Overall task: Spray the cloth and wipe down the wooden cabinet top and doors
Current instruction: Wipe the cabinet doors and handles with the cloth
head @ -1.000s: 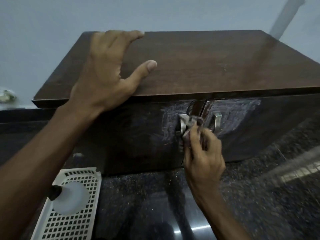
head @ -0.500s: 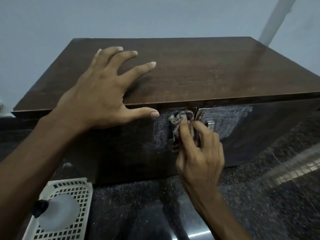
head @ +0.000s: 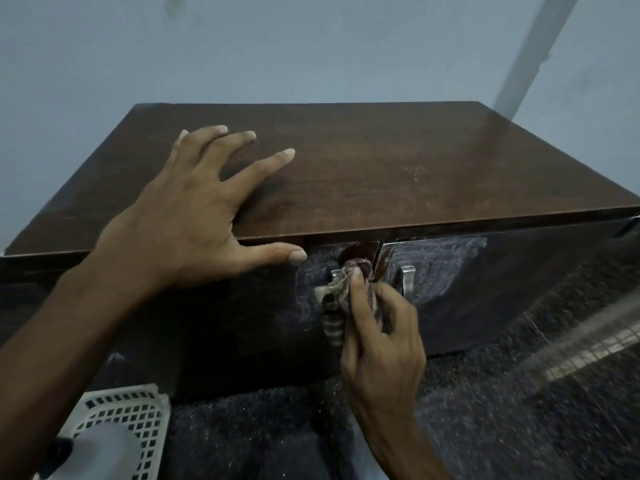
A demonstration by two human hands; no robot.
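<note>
I hold the bunched cloth (head: 341,292) tight in my right hand (head: 382,337), rubbing the doors (head: 485,282) near the handles at 3 o'clock of my flat, spread, empty left hand (head: 183,230); the middle looks smeared, the dark outer parts look undone.

Two bare hands and forearms, nothing worn

The left hand (head: 180,233) and right hand (head: 382,344) are both bare, with no rings, watch or bracelet showing. Both forearms are uncovered down to the picture's lower edge, no sleeve in sight. The fingers (head: 273,157) carry short, plain, unpainted nails.
</note>
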